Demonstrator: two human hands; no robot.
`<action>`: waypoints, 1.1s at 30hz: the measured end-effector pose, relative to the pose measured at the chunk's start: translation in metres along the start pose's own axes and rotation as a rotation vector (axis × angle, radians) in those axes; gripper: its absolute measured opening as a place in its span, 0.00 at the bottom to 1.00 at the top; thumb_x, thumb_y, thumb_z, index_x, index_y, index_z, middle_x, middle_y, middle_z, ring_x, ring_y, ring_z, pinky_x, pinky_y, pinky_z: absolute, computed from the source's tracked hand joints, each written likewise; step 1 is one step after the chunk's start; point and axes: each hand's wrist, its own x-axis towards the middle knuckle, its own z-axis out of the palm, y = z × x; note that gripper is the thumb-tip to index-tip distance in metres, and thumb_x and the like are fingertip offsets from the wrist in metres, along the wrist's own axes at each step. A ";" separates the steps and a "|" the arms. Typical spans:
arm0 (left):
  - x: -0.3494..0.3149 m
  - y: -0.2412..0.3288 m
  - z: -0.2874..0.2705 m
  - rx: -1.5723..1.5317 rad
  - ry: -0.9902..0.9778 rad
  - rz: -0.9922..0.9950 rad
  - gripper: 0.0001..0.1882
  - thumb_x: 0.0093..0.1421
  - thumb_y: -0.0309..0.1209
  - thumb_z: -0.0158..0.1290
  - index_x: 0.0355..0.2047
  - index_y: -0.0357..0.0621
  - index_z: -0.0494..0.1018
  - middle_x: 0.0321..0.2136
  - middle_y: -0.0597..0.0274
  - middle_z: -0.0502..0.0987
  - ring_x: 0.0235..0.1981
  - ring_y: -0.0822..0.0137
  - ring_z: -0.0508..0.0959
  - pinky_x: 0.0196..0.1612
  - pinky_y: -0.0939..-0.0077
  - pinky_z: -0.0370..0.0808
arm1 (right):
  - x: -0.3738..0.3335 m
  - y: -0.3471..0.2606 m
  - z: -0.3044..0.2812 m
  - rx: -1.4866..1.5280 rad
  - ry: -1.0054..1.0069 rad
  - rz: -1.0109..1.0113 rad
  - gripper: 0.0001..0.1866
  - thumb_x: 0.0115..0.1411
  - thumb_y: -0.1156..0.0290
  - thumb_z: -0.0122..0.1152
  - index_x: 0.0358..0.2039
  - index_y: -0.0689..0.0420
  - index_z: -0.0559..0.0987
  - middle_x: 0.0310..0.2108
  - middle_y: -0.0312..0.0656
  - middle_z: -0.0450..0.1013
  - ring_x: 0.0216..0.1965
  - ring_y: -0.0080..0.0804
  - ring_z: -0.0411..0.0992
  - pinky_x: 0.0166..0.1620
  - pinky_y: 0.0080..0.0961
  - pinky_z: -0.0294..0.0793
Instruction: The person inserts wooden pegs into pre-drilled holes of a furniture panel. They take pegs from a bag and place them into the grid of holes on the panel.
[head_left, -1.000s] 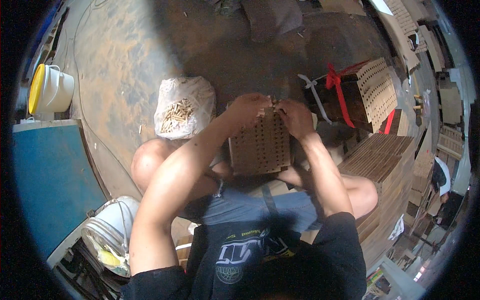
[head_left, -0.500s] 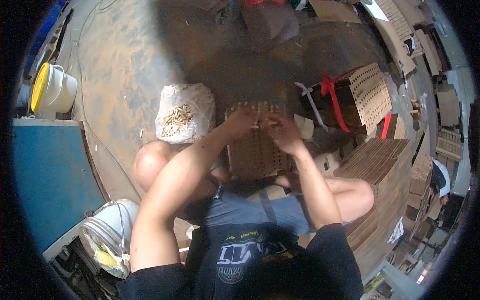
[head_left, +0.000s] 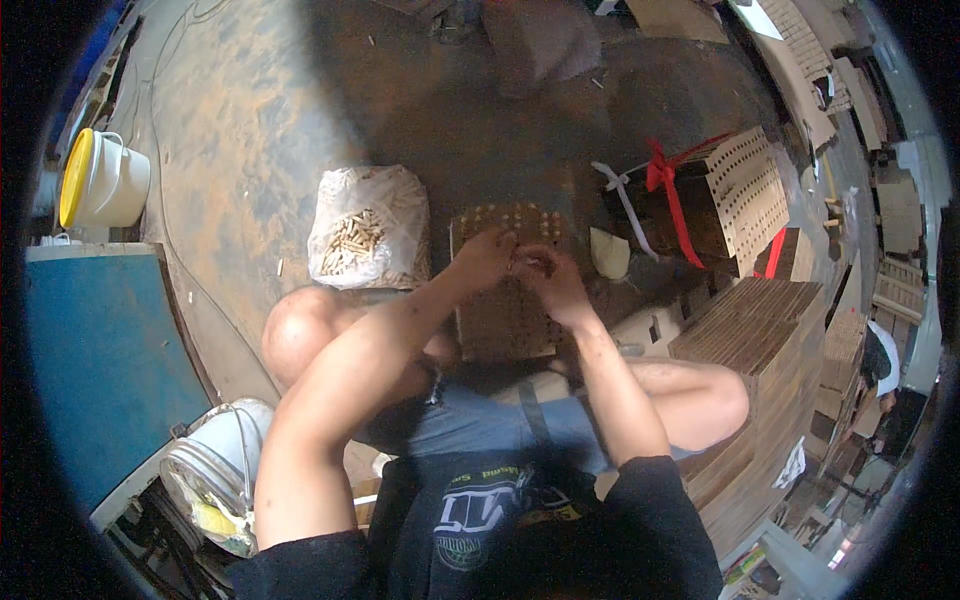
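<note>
Between my bent legs lies a brown wooden board [head_left: 500, 335] drilled with rows of holes. Small wooden pegs [head_left: 518, 212] stand in rows along its far end. My left hand [head_left: 486, 256] is over the board with its fingers closed. From the other side my right hand [head_left: 556, 286] meets it, fingers pinched together. The fingertips come close to each other above the middle rows; what is in them is too small and shaded to make out. To the left of the board stands a clear plastic bag [head_left: 410, 205] full of wooden dowels [head_left: 352, 240].
On the right are a drilled block stack [head_left: 745, 205] tied with red ribbon and a pile of brown boards [head_left: 750, 325]. A pale scrap [head_left: 608, 253] lies beside the board. At left are a yellow-lidded bucket [head_left: 120, 185], a blue panel [head_left: 110, 350] and a white bucket [head_left: 225, 455].
Both hands have come slightly nearer to me, off the far rows, leaving more pegs visible. The right hand has moved left and its fingers have drawn in toward the left hand.
</note>
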 end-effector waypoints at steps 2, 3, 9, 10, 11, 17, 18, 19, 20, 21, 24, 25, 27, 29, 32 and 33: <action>0.004 -0.024 0.009 0.206 0.043 0.208 0.24 0.69 0.43 0.43 0.54 0.38 0.71 0.46 0.36 0.77 0.49 0.40 0.77 0.52 0.52 0.74 | -0.001 -0.003 0.004 -0.085 -0.025 -0.030 0.12 0.63 0.67 0.64 0.42 0.61 0.79 0.38 0.41 0.79 0.39 0.25 0.76 0.41 0.23 0.75; 0.004 -0.024 0.011 0.201 0.042 0.206 0.24 0.69 0.43 0.43 0.54 0.38 0.71 0.46 0.36 0.77 0.49 0.40 0.77 0.52 0.52 0.74 | -0.004 -0.004 0.005 -0.042 -0.010 -0.020 0.12 0.63 0.67 0.63 0.43 0.61 0.78 0.38 0.40 0.79 0.39 0.25 0.76 0.41 0.23 0.75; 0.009 -0.021 0.018 -0.113 0.064 0.300 0.22 0.68 0.43 0.45 0.48 0.36 0.73 0.42 0.36 0.78 0.45 0.40 0.78 0.49 0.52 0.73 | 0.004 0.039 -0.017 0.479 0.249 0.170 0.13 0.65 0.67 0.60 0.47 0.59 0.77 0.36 0.39 0.78 0.38 0.27 0.77 0.40 0.25 0.76; 0.000 0.005 0.006 -0.137 0.015 0.182 0.22 0.68 0.43 0.45 0.47 0.35 0.73 0.41 0.37 0.78 0.45 0.41 0.78 0.48 0.52 0.73 | 0.007 0.041 -0.023 0.485 0.321 0.177 0.14 0.65 0.66 0.60 0.48 0.59 0.77 0.36 0.39 0.78 0.38 0.28 0.77 0.40 0.25 0.77; -0.010 0.017 -0.005 -0.153 -0.018 0.050 0.21 0.68 0.43 0.44 0.45 0.34 0.73 0.40 0.38 0.79 0.44 0.42 0.78 0.47 0.53 0.73 | 0.011 0.038 -0.020 0.487 0.311 0.176 0.14 0.65 0.66 0.60 0.48 0.59 0.77 0.36 0.39 0.78 0.38 0.28 0.77 0.40 0.25 0.77; 0.005 -0.017 0.026 -0.190 -0.242 0.224 0.21 0.68 0.43 0.45 0.44 0.34 0.73 0.37 0.39 0.79 0.43 0.44 0.79 0.47 0.53 0.74 | 0.030 0.022 -0.026 -0.228 0.286 -0.036 0.15 0.65 0.63 0.61 0.44 0.61 0.79 0.36 0.42 0.79 0.38 0.31 0.78 0.39 0.29 0.76; 0.001 -0.026 0.028 -0.189 -0.226 0.209 0.21 0.68 0.43 0.45 0.44 0.34 0.73 0.37 0.39 0.79 0.43 0.44 0.79 0.47 0.53 0.74 | 0.032 -0.004 -0.019 -0.358 0.209 -0.066 0.14 0.65 0.64 0.61 0.44 0.61 0.80 0.37 0.45 0.79 0.37 0.35 0.78 0.40 0.30 0.75; 0.001 -0.035 0.035 -0.031 -0.206 0.416 0.21 0.68 0.43 0.46 0.44 0.35 0.73 0.37 0.41 0.80 0.41 0.46 0.81 0.47 0.54 0.75 | 0.033 -0.023 -0.015 -0.491 0.140 -0.096 0.13 0.65 0.65 0.62 0.43 0.60 0.80 0.37 0.48 0.79 0.36 0.38 0.78 0.40 0.32 0.75; 0.001 -0.044 0.042 0.131 -0.184 0.617 0.21 0.68 0.43 0.46 0.44 0.35 0.74 0.36 0.42 0.81 0.39 0.48 0.82 0.46 0.54 0.76 | 0.035 -0.030 -0.012 -0.486 0.130 -0.105 0.13 0.65 0.65 0.62 0.43 0.60 0.80 0.37 0.48 0.79 0.36 0.38 0.78 0.40 0.32 0.75; -0.003 -0.029 0.045 0.127 -0.189 0.626 0.21 0.68 0.43 0.46 0.44 0.35 0.74 0.36 0.42 0.81 0.39 0.48 0.82 0.46 0.54 0.76 | 0.035 -0.031 -0.016 -0.540 0.102 -0.156 0.12 0.64 0.66 0.62 0.43 0.59 0.80 0.38 0.49 0.78 0.36 0.42 0.78 0.41 0.34 0.75; -0.018 0.014 0.034 -0.067 -0.421 0.097 0.21 0.68 0.45 0.46 0.43 0.37 0.74 0.37 0.43 0.82 0.38 0.51 0.83 0.45 0.54 0.77 | 0.038 -0.027 -0.023 -0.621 0.065 -0.263 0.10 0.62 0.69 0.63 0.42 0.58 0.80 0.38 0.50 0.78 0.38 0.49 0.76 0.42 0.38 0.75; -0.017 0.012 0.030 -0.048 -0.459 0.179 0.18 0.65 0.43 0.50 0.41 0.41 0.77 0.39 0.47 0.82 0.41 0.50 0.81 0.47 0.55 0.75 | 0.040 -0.024 -0.023 -0.644 0.053 -0.323 0.09 0.61 0.71 0.63 0.41 0.57 0.80 0.38 0.50 0.77 0.39 0.51 0.76 0.43 0.40 0.74; -0.018 0.014 0.023 -0.032 -0.499 0.260 0.14 0.63 0.41 0.53 0.40 0.45 0.80 0.40 0.51 0.82 0.43 0.50 0.80 0.49 0.55 0.74 | 0.041 -0.021 -0.027 -0.674 0.024 -0.380 0.09 0.60 0.72 0.62 0.41 0.58 0.79 0.38 0.49 0.77 0.40 0.52 0.75 0.43 0.41 0.75; -0.021 0.022 0.016 -0.144 -0.406 0.162 0.17 0.63 0.44 0.53 0.41 0.45 0.80 0.42 0.50 0.81 0.44 0.49 0.80 0.49 0.54 0.74 | 0.042 -0.019 -0.030 -0.706 0.000 -0.432 0.09 0.60 0.74 0.61 0.41 0.58 0.79 0.39 0.49 0.76 0.42 0.52 0.75 0.43 0.42 0.75; -0.016 -0.004 0.026 0.135 -0.284 0.412 0.19 0.63 0.47 0.53 0.42 0.45 0.79 0.42 0.49 0.81 0.45 0.48 0.79 0.50 0.54 0.74 | 0.045 -0.031 -0.018 -0.855 -0.067 -0.396 0.11 0.58 0.75 0.61 0.42 0.57 0.78 0.41 0.49 0.75 0.43 0.53 0.75 0.44 0.43 0.75; -0.017 0.003 0.024 0.135 -0.290 0.425 0.19 0.63 0.47 0.53 0.42 0.45 0.79 0.42 0.49 0.81 0.45 0.48 0.79 0.50 0.54 0.74 | 0.045 -0.034 -0.016 -0.873 -0.102 -0.445 0.12 0.57 0.75 0.61 0.43 0.56 0.78 0.42 0.49 0.75 0.43 0.53 0.74 0.45 0.43 0.75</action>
